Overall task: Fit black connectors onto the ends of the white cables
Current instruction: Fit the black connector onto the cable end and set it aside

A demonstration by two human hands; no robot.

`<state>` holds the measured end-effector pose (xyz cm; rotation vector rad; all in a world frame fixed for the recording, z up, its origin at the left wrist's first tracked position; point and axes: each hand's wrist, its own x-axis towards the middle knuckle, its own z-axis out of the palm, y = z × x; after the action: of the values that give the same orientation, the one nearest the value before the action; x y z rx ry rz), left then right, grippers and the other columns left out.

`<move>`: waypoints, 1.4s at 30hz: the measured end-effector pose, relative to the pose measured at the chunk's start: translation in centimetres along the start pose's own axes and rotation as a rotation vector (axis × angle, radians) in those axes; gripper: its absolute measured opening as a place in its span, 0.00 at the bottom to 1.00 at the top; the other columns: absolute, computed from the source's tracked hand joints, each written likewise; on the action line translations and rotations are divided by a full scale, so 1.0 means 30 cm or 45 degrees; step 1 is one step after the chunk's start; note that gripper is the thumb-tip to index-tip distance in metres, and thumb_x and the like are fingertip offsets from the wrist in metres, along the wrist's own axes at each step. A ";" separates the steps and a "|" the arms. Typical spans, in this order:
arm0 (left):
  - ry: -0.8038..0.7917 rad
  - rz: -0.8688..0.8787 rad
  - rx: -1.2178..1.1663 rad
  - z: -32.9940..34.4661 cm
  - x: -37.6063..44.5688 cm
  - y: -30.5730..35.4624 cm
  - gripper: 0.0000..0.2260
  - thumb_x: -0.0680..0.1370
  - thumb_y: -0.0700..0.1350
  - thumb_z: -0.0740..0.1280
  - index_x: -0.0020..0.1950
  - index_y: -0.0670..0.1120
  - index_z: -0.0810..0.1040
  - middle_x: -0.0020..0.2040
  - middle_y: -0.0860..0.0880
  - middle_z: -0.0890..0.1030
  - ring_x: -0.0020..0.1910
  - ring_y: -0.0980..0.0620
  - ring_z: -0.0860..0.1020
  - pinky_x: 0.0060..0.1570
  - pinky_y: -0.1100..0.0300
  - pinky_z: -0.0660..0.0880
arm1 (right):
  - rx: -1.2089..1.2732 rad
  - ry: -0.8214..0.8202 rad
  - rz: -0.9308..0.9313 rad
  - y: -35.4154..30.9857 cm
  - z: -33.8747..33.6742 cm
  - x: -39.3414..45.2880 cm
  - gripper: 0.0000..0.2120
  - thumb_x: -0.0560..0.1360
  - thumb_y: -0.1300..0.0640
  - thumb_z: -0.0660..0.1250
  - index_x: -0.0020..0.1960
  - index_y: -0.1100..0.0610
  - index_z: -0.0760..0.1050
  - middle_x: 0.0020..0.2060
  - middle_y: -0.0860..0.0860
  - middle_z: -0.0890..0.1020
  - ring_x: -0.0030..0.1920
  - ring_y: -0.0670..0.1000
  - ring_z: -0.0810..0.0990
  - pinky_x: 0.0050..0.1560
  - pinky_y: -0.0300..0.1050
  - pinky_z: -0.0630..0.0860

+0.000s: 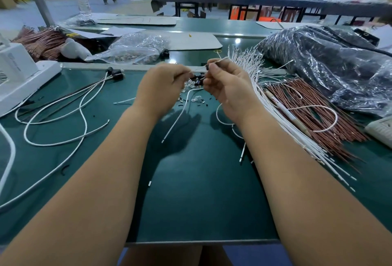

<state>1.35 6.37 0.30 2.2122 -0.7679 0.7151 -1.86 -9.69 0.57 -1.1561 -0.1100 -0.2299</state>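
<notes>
Above the mid-worktop (201,191), the right hand (228,87) pinches a small black connector (207,67); the left hand (161,87) pinches a thin white cable (199,68) toward it. Light, floppy cable, likely best gripped near the tip. Loose connectors (196,80) lie beneath. Far left, a clear bag (135,48) holds small parts, too blurred to tell.

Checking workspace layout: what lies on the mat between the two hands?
In the head view, between the left hand and right hand lie loose black connectors and a white cable.
</notes>
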 end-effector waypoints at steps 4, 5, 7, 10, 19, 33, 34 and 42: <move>0.008 -0.310 0.322 -0.031 -0.001 -0.071 0.10 0.81 0.44 0.61 0.52 0.44 0.82 0.44 0.42 0.82 0.44 0.40 0.78 0.49 0.50 0.74 | 0.397 0.114 0.022 -0.022 -0.042 0.013 0.03 0.79 0.66 0.63 0.47 0.61 0.75 0.34 0.53 0.79 0.34 0.49 0.79 0.38 0.40 0.79; -0.029 -0.388 0.419 -0.033 -0.006 -0.085 0.10 0.81 0.44 0.60 0.52 0.45 0.81 0.45 0.41 0.82 0.47 0.40 0.78 0.52 0.50 0.73 | 0.392 0.132 0.019 -0.021 -0.047 0.015 0.03 0.78 0.66 0.63 0.48 0.61 0.75 0.34 0.53 0.79 0.34 0.49 0.79 0.38 0.40 0.79; -0.079 -0.467 0.530 -0.028 -0.013 -0.095 0.11 0.80 0.44 0.59 0.54 0.47 0.81 0.48 0.42 0.82 0.52 0.40 0.77 0.56 0.50 0.70 | 0.315 0.110 0.030 -0.015 -0.049 0.016 0.04 0.78 0.66 0.63 0.49 0.60 0.75 0.35 0.53 0.79 0.35 0.49 0.79 0.38 0.41 0.79; -0.019 -0.312 0.405 -0.014 -0.011 -0.070 0.12 0.80 0.44 0.61 0.61 0.47 0.79 0.51 0.45 0.82 0.54 0.42 0.77 0.57 0.51 0.69 | 0.096 0.011 0.039 -0.004 -0.038 0.015 0.05 0.77 0.68 0.64 0.49 0.60 0.76 0.35 0.53 0.80 0.35 0.50 0.80 0.39 0.42 0.80; -0.080 -0.056 0.027 0.021 -0.012 -0.013 0.08 0.80 0.43 0.63 0.49 0.43 0.81 0.33 0.52 0.74 0.36 0.47 0.72 0.37 0.56 0.67 | -0.242 -0.014 -0.024 0.015 0.007 0.004 0.06 0.76 0.69 0.66 0.46 0.59 0.77 0.31 0.51 0.80 0.30 0.47 0.78 0.35 0.39 0.79; 0.048 -0.372 -0.558 0.015 0.006 0.026 0.03 0.78 0.38 0.67 0.46 0.44 0.81 0.36 0.45 0.79 0.34 0.53 0.72 0.35 0.63 0.70 | -0.229 0.052 -0.064 0.013 -0.012 0.010 0.08 0.75 0.68 0.68 0.51 0.59 0.77 0.35 0.52 0.83 0.33 0.48 0.81 0.37 0.39 0.79; 0.059 -0.387 -0.581 0.011 0.007 0.021 0.04 0.78 0.38 0.67 0.46 0.43 0.80 0.36 0.47 0.79 0.34 0.54 0.73 0.34 0.66 0.70 | -0.218 0.083 -0.087 0.012 -0.018 0.012 0.07 0.76 0.68 0.67 0.50 0.59 0.77 0.35 0.52 0.83 0.34 0.48 0.81 0.38 0.39 0.79; 0.057 -0.469 -0.616 0.015 0.007 0.003 0.04 0.78 0.39 0.67 0.45 0.43 0.80 0.35 0.50 0.79 0.31 0.60 0.74 0.35 0.71 0.71 | -0.250 0.119 -0.192 0.005 -0.024 0.012 0.07 0.74 0.72 0.68 0.45 0.62 0.78 0.36 0.53 0.83 0.38 0.50 0.84 0.45 0.42 0.80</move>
<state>1.57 5.91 0.20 1.8146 -0.4327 0.3480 -1.49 -10.33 0.24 -1.3315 -0.0932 -0.4353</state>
